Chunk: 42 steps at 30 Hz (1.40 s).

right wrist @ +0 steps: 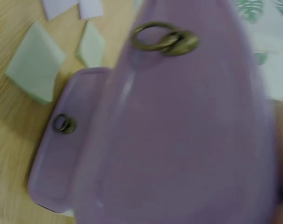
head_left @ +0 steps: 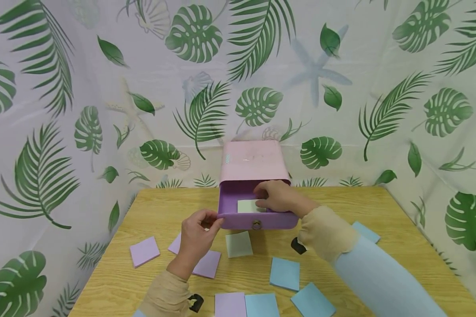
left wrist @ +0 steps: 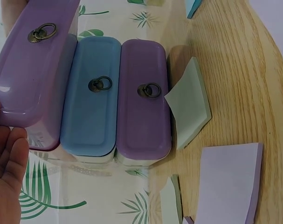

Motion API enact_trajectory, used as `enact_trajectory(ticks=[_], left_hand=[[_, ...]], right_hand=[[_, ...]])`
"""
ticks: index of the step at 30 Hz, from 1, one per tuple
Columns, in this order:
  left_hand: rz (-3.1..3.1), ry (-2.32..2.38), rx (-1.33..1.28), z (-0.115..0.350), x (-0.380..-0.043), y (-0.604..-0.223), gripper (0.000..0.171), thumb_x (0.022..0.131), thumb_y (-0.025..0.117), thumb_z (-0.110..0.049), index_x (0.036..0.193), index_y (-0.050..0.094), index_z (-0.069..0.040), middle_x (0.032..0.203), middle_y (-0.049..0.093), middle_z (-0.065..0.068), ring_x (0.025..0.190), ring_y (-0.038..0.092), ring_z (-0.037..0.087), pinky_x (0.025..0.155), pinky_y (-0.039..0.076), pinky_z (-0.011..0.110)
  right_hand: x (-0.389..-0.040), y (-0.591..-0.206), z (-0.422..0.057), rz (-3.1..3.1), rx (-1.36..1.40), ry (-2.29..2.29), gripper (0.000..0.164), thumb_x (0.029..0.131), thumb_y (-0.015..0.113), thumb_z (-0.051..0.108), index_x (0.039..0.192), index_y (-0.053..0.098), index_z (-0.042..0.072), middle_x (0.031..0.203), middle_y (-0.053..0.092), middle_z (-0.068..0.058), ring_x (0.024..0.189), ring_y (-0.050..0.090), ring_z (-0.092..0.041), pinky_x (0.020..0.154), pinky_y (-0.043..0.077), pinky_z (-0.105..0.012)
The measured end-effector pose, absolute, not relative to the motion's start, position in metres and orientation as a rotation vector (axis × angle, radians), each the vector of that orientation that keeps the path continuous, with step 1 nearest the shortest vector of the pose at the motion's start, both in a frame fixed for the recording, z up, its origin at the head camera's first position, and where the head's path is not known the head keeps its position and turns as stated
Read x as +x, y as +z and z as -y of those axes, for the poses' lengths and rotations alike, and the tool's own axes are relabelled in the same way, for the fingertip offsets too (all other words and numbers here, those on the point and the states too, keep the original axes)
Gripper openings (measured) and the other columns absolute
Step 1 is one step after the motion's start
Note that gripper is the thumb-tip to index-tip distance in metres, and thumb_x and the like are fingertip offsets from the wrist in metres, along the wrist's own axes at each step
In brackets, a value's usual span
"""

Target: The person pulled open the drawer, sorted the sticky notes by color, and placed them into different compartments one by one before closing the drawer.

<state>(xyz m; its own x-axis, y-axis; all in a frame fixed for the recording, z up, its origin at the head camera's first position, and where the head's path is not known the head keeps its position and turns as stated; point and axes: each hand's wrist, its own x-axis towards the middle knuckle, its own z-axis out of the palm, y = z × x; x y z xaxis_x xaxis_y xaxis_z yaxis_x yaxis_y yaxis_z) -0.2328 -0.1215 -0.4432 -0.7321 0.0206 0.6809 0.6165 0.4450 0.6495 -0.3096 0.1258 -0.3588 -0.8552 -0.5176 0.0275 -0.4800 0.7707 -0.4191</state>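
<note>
A purple drawer [head_left: 230, 221] with a brass ring pull [head_left: 256, 225] juts from the pink-topped box [head_left: 254, 159]. My left hand [head_left: 197, 233] pinches the drawer's front left corner between thumb and fingers. Inside the drawer lies a pale green sticky note pad [head_left: 247, 206], its near part hidden by the drawer front. My right hand [head_left: 278, 196] reaches in from the right, a digit overlapping the pad and a gap between thumb and forefinger. Close up, the left wrist view has the left hand [left wrist: 8, 172] at the drawer's edge. The right wrist view is blurred and mostly filled by the drawer front [right wrist: 178, 130].
Below the open drawer are a blue drawer front [left wrist: 91, 126] and another purple one [left wrist: 143, 123], both closed. Pale green [head_left: 239, 245], lilac [head_left: 144, 252] and blue pads [head_left: 284, 273] lie on the wooden table [head_left: 162, 202]. Leaf-patterned cloth [head_left: 258, 66] stands behind.
</note>
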Motion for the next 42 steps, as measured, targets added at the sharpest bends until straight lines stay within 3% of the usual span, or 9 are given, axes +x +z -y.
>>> enact_trajectory(ticks=[9, 17, 24, 33, 42], left_hand=[[2.086, -1.338, -0.493, 0.131, -0.234, -0.446, 0.016, 0.082, 0.079, -0.017, 0.090, 0.069, -0.008, 0.076, 0.067, -0.003, 0.066, 0.063, 0.010, 0.058, 0.054, 0.027], [2.177, -1.349, -0.491, 0.150, -0.231, -0.450, 0.015, 0.082, 0.078, -0.017, 0.092, 0.068, -0.013, 0.074, 0.063, -0.006, 0.067, 0.061, 0.009, 0.059, 0.053, 0.024], [2.350, -1.170, -0.489, 0.156, -0.232, -0.456, 0.013, 0.083, 0.078, -0.018, 0.089, 0.069, -0.010, 0.070, 0.060, -0.010, 0.065, 0.058, 0.006, 0.060, 0.052, 0.024], [2.509, -1.094, -0.428, 0.151, -0.238, -0.462, 0.010, 0.085, 0.076, -0.018, 0.090, 0.069, -0.012, 0.070, 0.058, -0.010, 0.064, 0.056, 0.005, 0.059, 0.049, 0.023], [2.631, -1.062, -0.408, 0.150, -0.245, -0.472, 0.009, 0.088, 0.072, -0.022, 0.091, 0.068, -0.013, 0.072, 0.058, -0.010, 0.069, 0.056, 0.007, 0.059, 0.047, 0.025]], right_hand=[[-0.286, -0.345, -0.157, -2.921, -0.732, -1.049, 0.023, 0.094, 0.063, 0.021, 0.110, 0.066, 0.005, 0.096, 0.065, -0.002, 0.085, 0.057, -0.017, 0.077, 0.047, -0.034], [-0.270, -0.362, -0.189, -3.021, -0.630, -1.322, 0.016, 0.096, 0.061, 0.019, 0.103, 0.067, 0.006, 0.086, 0.064, -0.003, 0.074, 0.055, -0.019, 0.063, 0.046, -0.032], [-0.255, -0.387, -0.203, -3.051, -0.687, -1.526, 0.019, 0.097, 0.059, 0.024, 0.102, 0.068, 0.008, 0.083, 0.064, -0.002, 0.067, 0.054, -0.018, 0.052, 0.045, -0.028], [-0.242, -0.414, -0.203, -3.087, -0.736, -1.640, 0.012, 0.091, 0.068, 0.018, 0.098, 0.068, 0.008, 0.080, 0.062, 0.003, 0.067, 0.054, -0.012, 0.055, 0.046, -0.026], [-0.235, -0.428, -0.197, -3.036, -0.610, -1.717, 0.020, 0.086, 0.075, 0.021, 0.095, 0.063, 0.008, 0.081, 0.062, 0.000, 0.069, 0.057, -0.014, 0.057, 0.049, -0.024]])
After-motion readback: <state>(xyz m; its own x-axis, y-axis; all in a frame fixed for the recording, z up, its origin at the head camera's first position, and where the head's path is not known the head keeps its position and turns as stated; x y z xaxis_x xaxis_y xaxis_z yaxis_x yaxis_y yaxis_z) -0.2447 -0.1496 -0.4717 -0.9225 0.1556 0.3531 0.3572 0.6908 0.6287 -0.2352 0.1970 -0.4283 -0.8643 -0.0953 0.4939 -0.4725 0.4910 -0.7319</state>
